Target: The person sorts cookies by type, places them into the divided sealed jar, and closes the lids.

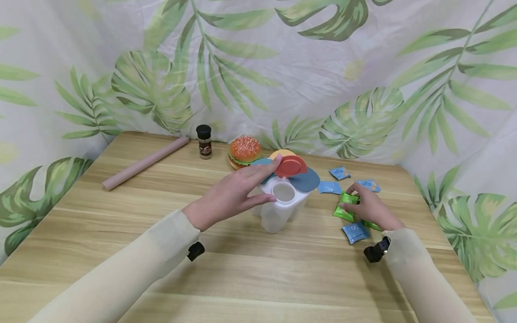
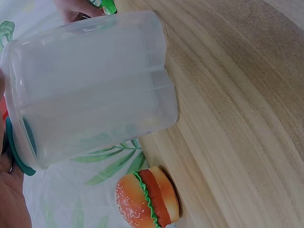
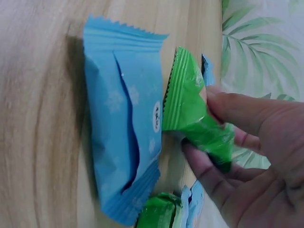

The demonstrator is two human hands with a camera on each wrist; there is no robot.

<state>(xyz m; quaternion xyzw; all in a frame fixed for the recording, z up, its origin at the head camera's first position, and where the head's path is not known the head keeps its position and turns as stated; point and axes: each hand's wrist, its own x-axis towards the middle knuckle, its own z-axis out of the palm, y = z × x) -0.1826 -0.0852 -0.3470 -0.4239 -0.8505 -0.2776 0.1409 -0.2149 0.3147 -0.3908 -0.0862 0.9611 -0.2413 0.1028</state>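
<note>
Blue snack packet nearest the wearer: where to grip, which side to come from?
I'd pinch across the puffed middle of the blue snack packet, coming from above on the near side. It lies flat on the table, bulging between thin crimped ends, and green snack packets sit close on its far side.

No word, brand or number can be read with certainty. The spice jar (image 1: 205, 144) wears a dark label with light and reddish print, too small to make out. Two blue packets at the back, one farther left (image 1: 339, 173) and one farther right (image 1: 369, 185), carry dark, illegible lettering. The nearest blue packet (image 3: 107, 118) bears pale snowflake signs and a white oval with blurred dark characters. Pale marks on the green packet (image 3: 186, 102) are blurred too.
</note>
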